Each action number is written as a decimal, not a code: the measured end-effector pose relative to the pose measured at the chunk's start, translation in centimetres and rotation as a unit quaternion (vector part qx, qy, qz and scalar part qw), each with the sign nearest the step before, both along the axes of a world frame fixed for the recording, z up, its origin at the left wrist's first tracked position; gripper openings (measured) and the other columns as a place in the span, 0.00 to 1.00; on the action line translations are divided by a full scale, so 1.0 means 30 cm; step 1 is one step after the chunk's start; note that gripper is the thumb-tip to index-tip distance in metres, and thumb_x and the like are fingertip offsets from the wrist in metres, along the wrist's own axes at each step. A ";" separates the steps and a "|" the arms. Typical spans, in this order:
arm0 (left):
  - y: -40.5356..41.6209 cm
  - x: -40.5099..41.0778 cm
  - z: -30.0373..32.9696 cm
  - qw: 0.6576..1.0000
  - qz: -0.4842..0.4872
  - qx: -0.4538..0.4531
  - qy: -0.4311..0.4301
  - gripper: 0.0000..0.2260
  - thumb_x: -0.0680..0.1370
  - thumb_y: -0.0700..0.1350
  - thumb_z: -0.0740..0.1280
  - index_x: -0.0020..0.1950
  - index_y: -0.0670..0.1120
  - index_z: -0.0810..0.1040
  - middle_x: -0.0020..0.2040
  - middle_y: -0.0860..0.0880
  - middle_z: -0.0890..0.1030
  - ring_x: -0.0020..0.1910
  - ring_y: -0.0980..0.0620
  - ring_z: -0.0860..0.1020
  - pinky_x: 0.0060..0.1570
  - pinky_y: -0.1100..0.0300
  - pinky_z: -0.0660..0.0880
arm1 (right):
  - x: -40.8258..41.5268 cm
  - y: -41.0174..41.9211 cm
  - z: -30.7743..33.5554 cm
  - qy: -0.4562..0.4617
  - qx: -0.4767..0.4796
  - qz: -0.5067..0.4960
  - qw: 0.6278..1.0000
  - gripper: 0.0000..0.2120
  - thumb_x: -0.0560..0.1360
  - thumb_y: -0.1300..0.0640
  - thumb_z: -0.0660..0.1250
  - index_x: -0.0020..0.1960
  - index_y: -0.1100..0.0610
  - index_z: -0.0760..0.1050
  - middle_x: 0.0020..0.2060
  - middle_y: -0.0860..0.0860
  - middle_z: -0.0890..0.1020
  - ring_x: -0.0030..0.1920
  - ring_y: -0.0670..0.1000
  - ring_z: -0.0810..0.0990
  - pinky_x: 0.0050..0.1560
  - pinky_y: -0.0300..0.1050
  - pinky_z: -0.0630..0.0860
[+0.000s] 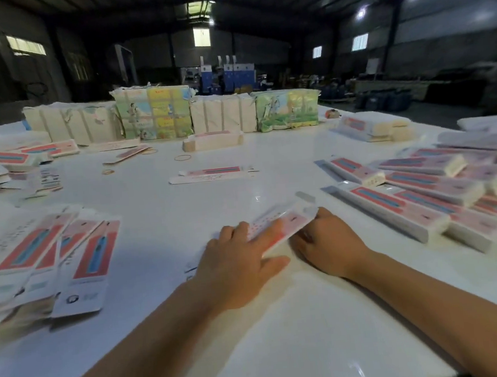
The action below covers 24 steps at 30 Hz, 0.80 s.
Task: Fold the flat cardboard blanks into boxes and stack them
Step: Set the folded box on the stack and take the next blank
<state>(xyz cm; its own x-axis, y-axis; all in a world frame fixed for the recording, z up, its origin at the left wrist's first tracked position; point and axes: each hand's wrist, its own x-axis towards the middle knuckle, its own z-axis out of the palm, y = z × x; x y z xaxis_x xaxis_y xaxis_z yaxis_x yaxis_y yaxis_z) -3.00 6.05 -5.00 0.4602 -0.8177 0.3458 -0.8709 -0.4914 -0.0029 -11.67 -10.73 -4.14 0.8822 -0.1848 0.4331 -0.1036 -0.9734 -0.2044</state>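
Blank in work: a pink-and-white cardboard blank [277, 226] lies near the middle of the white bench [283, 320], slanting away to the right, with 1 end flap raised at its far end.
Left hand: the left hand [239, 267] lies palm-down on the near end of the blank, fingers straight and spread, pressing it flat.
Right hand: the right hand [325, 241] sits at the blank's right edge; its fingers tuck under or against the card, and their grip cannot be told.
Right side: a stack of folded boxes [434, 199] lies in overlapping rows, well apart from the hands.
Left side: a fanned pile of flat blanks [52, 259] rests near the bench edge.
Far bench: 1 more single blank [213, 174], rubber bands [182, 157] and wrapped bundles [154, 117].
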 end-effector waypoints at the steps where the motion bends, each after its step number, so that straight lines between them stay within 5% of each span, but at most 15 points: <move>1: 0.006 0.008 -0.007 1.000 0.006 -0.015 0.002 0.25 0.78 0.64 0.46 0.74 0.65 0.46 0.66 0.49 0.66 0.61 0.46 0.65 0.58 0.54 0.68 | -0.001 -0.001 -0.001 -0.006 -0.004 0.006 1.000 0.09 0.76 0.58 0.61 0.49 0.58 0.79 0.53 0.57 0.81 0.54 0.59 0.75 0.47 0.44 0.71; 4: 0.027 0.031 -0.015 0.999 0.014 -0.044 0.003 0.26 0.76 0.67 0.43 0.74 0.65 0.49 0.66 0.51 0.66 0.61 0.47 0.65 0.57 0.56 0.69 | -0.004 -0.004 -0.003 -0.015 -0.025 0.021 0.999 0.09 0.76 0.59 0.62 0.50 0.59 0.80 0.51 0.58 0.81 0.50 0.60 0.75 0.43 0.42 0.66; 8: 0.029 0.041 0.007 0.997 0.016 -0.071 0.027 0.28 0.77 0.66 0.47 0.75 0.60 0.51 0.65 0.51 0.68 0.60 0.48 0.67 0.56 0.58 0.69 | 0.001 -0.017 -0.003 0.002 -0.007 0.002 1.000 0.11 0.78 0.55 0.60 0.53 0.57 0.80 0.51 0.54 0.81 0.49 0.55 0.75 0.46 0.47 0.73; 11: 0.030 0.069 0.035 0.996 0.028 -0.081 0.038 0.29 0.77 0.64 0.52 0.75 0.58 0.49 0.65 0.51 0.69 0.61 0.49 0.68 0.54 0.57 0.69 | 0.009 -0.029 0.003 -0.072 0.098 -0.048 0.991 0.10 0.77 0.58 0.62 0.46 0.60 0.80 0.44 0.55 0.82 0.44 0.55 0.77 0.45 0.46 0.72; 14: 0.040 0.088 0.058 0.989 0.028 -0.120 0.081 0.29 0.77 0.63 0.55 0.75 0.59 0.49 0.63 0.52 0.71 0.59 0.51 0.71 0.49 0.57 0.68 | 0.004 -0.026 0.015 -0.192 0.217 -0.071 0.954 0.09 0.77 0.60 0.63 0.55 0.58 0.79 0.44 0.48 0.81 0.42 0.46 0.78 0.43 0.33 0.72; 16: 0.042 0.088 0.062 0.988 0.023 -0.122 0.088 0.29 0.77 0.64 0.55 0.75 0.59 0.49 0.63 0.53 0.71 0.57 0.53 0.72 0.46 0.59 0.67 | -0.002 -0.016 0.025 -0.231 0.254 -0.043 0.938 0.11 0.78 0.60 0.64 0.59 0.57 0.77 0.43 0.44 0.79 0.43 0.43 0.78 0.44 0.35 0.74; 20: 0.033 0.081 0.058 0.992 0.019 -0.111 0.063 0.30 0.77 0.64 0.55 0.75 0.58 0.48 0.63 0.53 0.71 0.57 0.52 0.73 0.46 0.58 0.68 | -0.004 0.011 0.014 -0.208 0.228 0.036 0.951 0.08 0.77 0.64 0.65 0.52 0.58 0.81 0.43 0.46 0.79 0.41 0.47 0.79 0.43 0.45 0.77; 24: 0.029 0.073 0.061 0.992 0.012 -0.115 0.059 0.29 0.77 0.64 0.55 0.74 0.58 0.48 0.64 0.53 0.71 0.57 0.53 0.73 0.47 0.59 0.69 | 0.009 0.007 0.004 -0.195 0.371 0.046 0.907 0.10 0.77 0.64 0.63 0.58 0.58 0.76 0.37 0.46 0.82 0.37 0.48 0.80 0.38 0.40 0.77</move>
